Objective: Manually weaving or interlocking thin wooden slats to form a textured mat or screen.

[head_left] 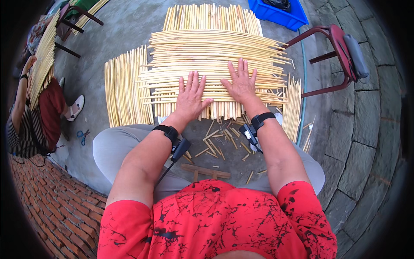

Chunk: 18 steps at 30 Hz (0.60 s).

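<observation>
A broad layer of thin yellow reed sticks [207, 49] lies crosswise in front of me, on top of other sticks that run away from me. My left hand [189, 99] rests flat on the near part of this layer, fingers stretched forward. To its right, my right hand [242, 84] presses on the same sticks a little farther out, its fingers spread. Neither hand grips anything. The nearest crosswise sticks are loosely spaced, and their ends stick out unevenly on both sides. What supports the sticks underneath is hidden.
Bundles of sticks lie at left [127, 88] and right [292, 103]. Short stick offcuts [224, 138] and a wooden piece [206, 171] lie between my legs. Scissors [83, 137], a blue crate [280, 15] and a dark red chair [340, 54] surround me. Another person [36, 103] holds sticks at left.
</observation>
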Each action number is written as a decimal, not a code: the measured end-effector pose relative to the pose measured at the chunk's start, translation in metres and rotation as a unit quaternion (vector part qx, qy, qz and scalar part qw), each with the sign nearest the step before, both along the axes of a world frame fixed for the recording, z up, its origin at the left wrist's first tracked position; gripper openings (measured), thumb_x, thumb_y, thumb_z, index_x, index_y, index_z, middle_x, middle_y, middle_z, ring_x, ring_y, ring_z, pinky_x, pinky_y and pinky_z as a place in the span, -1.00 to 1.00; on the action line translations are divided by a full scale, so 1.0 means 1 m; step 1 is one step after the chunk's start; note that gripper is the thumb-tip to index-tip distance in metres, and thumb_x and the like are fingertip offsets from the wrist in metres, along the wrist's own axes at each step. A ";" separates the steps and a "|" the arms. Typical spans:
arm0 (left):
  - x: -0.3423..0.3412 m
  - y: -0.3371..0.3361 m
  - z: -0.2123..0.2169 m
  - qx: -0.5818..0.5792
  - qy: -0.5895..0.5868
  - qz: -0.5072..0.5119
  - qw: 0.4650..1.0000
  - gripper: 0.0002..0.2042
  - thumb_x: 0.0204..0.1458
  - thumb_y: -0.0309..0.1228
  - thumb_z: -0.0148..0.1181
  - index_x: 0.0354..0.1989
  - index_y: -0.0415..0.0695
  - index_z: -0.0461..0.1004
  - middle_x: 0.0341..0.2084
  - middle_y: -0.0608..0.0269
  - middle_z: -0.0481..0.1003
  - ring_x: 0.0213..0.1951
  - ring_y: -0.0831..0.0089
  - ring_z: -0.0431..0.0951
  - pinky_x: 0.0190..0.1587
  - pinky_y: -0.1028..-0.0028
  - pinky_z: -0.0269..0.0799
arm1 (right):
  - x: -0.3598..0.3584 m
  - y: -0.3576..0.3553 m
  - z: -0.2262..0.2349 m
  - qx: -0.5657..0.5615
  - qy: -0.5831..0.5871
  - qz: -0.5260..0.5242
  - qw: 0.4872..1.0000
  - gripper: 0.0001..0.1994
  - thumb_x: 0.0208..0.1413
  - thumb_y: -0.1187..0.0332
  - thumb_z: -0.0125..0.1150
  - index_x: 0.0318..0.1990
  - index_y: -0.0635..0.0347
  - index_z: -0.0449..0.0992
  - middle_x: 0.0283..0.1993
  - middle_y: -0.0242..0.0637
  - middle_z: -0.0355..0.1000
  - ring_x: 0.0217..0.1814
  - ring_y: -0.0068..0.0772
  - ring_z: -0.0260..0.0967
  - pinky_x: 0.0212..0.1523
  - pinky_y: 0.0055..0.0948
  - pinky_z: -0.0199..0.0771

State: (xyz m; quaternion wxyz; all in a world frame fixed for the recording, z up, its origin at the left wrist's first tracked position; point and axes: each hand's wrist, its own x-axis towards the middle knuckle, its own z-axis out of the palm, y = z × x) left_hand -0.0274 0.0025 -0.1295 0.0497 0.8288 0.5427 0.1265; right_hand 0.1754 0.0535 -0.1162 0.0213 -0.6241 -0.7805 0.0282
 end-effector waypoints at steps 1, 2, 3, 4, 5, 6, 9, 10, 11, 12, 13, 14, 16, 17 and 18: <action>0.005 0.003 0.001 0.006 0.007 -0.005 1.000 -0.27 0.07 0.12 -0.18 0.30 -0.14 -0.04 0.28 -0.12 -0.09 0.34 0.08 -0.19 0.29 0.02 -0.37 | 0.004 0.001 0.003 0.001 0.007 -0.006 1.000 -0.28 0.09 -0.21 -0.20 0.34 -0.04 -0.05 0.41 0.03 -0.35 0.47 -0.07 -0.52 0.28 0.21 -0.65; 0.013 0.006 0.001 0.012 0.011 -0.013 1.000 -0.27 0.07 0.12 -0.17 0.30 -0.13 -0.04 0.28 -0.12 -0.10 0.34 0.07 -0.19 0.29 0.02 -0.37 | 0.012 0.002 0.005 0.002 0.012 -0.015 1.000 -0.28 0.09 -0.21 -0.20 0.33 -0.06 -0.04 0.41 0.04 -0.35 0.47 -0.06 -0.52 0.28 0.22 -0.64; 0.015 0.008 0.001 0.013 0.007 -0.021 1.000 -0.27 0.07 0.12 -0.17 0.30 -0.13 -0.04 0.28 -0.12 -0.10 0.34 0.07 -0.19 0.29 0.02 -0.37 | 0.015 0.005 0.005 0.013 0.011 -0.014 1.000 -0.28 0.08 -0.22 -0.20 0.33 -0.05 -0.02 0.41 0.05 -0.35 0.47 -0.05 -0.52 0.27 0.24 -0.63; 0.010 0.008 0.001 0.010 0.016 -0.012 1.000 -0.27 0.06 0.12 -0.16 0.30 -0.13 -0.04 0.28 -0.12 -0.10 0.33 0.07 -0.19 0.29 0.02 -0.37 | 0.012 0.004 0.002 0.014 0.007 -0.023 1.000 -0.28 0.08 -0.22 -0.20 0.33 -0.05 -0.02 0.41 0.05 -0.35 0.47 -0.05 -0.52 0.27 0.24 -0.63; 0.005 0.008 -0.001 0.007 0.024 -0.003 1.000 -0.27 0.06 0.11 -0.15 0.30 -0.13 -0.04 0.28 -0.11 -0.10 0.33 0.07 -0.19 0.29 0.02 -0.36 | 0.005 0.004 -0.001 0.024 0.024 -0.009 0.999 -0.28 0.08 -0.21 -0.19 0.32 -0.02 -0.01 0.40 0.08 -0.33 0.47 -0.02 -0.51 0.28 0.22 -0.62; 0.000 0.005 0.001 -0.005 0.037 0.002 0.999 -0.27 0.06 0.10 -0.13 0.30 -0.14 -0.04 0.28 -0.11 -0.10 0.34 0.07 -0.19 0.29 0.02 -0.35 | 0.000 0.004 -0.005 0.034 0.042 0.007 0.999 -0.27 0.08 -0.21 -0.18 0.32 0.00 0.00 0.39 0.12 -0.32 0.46 0.00 -0.49 0.29 0.20 -0.60; -0.005 0.003 0.000 -0.007 0.046 0.001 0.999 -0.26 0.05 0.09 -0.11 0.29 -0.16 -0.03 0.28 -0.12 -0.08 0.33 0.06 -0.18 0.29 0.02 -0.34 | -0.001 -0.003 -0.018 0.082 0.103 0.047 0.990 -0.25 0.08 -0.20 -0.17 0.31 0.11 0.00 0.37 0.18 -0.27 0.46 0.04 -0.46 0.32 0.12 -0.56; -0.003 0.004 0.001 -0.006 0.045 0.001 0.999 -0.26 0.05 0.09 -0.10 0.29 -0.16 -0.03 0.27 -0.12 -0.07 0.33 0.05 -0.17 0.29 0.02 -0.34 | 0.003 -0.005 -0.021 0.083 0.099 0.041 0.991 -0.25 0.08 -0.20 -0.17 0.31 0.11 0.00 0.37 0.18 -0.27 0.46 0.04 -0.46 0.32 0.12 -0.56; -0.002 0.006 0.001 -0.005 0.046 0.006 0.999 -0.26 0.04 0.08 -0.09 0.29 -0.16 -0.03 0.27 -0.12 -0.06 0.33 0.05 -0.16 0.29 0.02 -0.34 | 0.004 -0.005 -0.020 0.067 0.094 0.053 0.992 -0.23 0.07 -0.19 -0.16 0.31 0.16 -0.01 0.37 0.19 -0.26 0.45 0.06 -0.45 0.33 0.08 -0.56; -0.001 0.007 0.000 -0.005 0.045 0.004 0.999 -0.26 0.04 0.08 -0.09 0.29 -0.16 -0.03 0.27 -0.12 -0.06 0.33 0.05 -0.16 0.29 0.02 -0.34 | 0.005 -0.005 -0.020 0.051 0.089 0.066 0.993 -0.22 0.07 -0.19 -0.15 0.30 0.21 -0.01 0.36 0.21 -0.24 0.45 0.07 -0.43 0.34 0.04 -0.55; 0.000 0.007 -0.002 -0.001 0.042 0.003 0.999 -0.26 0.04 0.08 -0.08 0.29 -0.16 -0.03 0.27 -0.13 -0.05 0.33 0.04 -0.16 0.29 0.02 -0.34 | 0.006 -0.004 -0.020 0.030 0.079 0.062 0.994 -0.20 0.07 -0.20 -0.17 0.31 0.22 -0.05 0.37 0.19 -0.28 0.46 0.04 -0.48 0.35 0.01 -0.59; 0.000 0.007 -0.003 0.003 0.039 0.002 0.999 -0.26 0.04 0.07 -0.07 0.29 -0.16 -0.02 0.27 -0.13 -0.05 0.33 0.04 -0.15 0.29 0.02 -0.34 | 0.006 -0.004 -0.020 0.031 0.079 0.060 0.995 -0.20 0.07 -0.20 -0.17 0.31 0.22 -0.05 0.37 0.19 -0.28 0.46 0.04 -0.48 0.35 0.01 -0.59; 0.001 0.008 -0.004 -0.001 0.034 0.001 0.999 -0.26 0.03 0.06 -0.06 0.29 -0.16 -0.03 0.27 -0.13 -0.05 0.33 0.04 -0.15 0.29 0.03 -0.34 | 0.005 -0.003 -0.020 0.003 0.063 0.049 0.997 -0.18 0.07 -0.22 -0.20 0.32 0.21 -0.09 0.38 0.16 -0.33 0.47 0.01 -0.55 0.35 -0.01 -0.63; 0.002 0.008 -0.003 0.000 0.034 0.002 0.999 -0.26 0.03 0.07 -0.06 0.29 -0.16 -0.03 0.27 -0.12 -0.06 0.33 0.05 -0.16 0.29 0.03 -0.34 | 0.005 -0.002 -0.016 -0.023 0.053 0.041 0.997 -0.18 0.08 -0.24 -0.24 0.33 0.19 -0.12 0.39 0.14 -0.37 0.47 -0.02 -0.59 0.35 -0.03 -0.66; 0.002 0.007 -0.002 0.001 0.033 0.004 0.999 -0.26 0.03 0.07 -0.06 0.29 -0.16 -0.03 0.27 -0.12 -0.06 0.33 0.05 -0.16 0.29 0.03 -0.34 | 0.005 -0.002 -0.014 -0.022 0.052 0.039 0.998 -0.18 0.08 -0.24 -0.24 0.33 0.19 -0.12 0.39 0.14 -0.37 0.47 -0.02 -0.59 0.35 -0.03 -0.66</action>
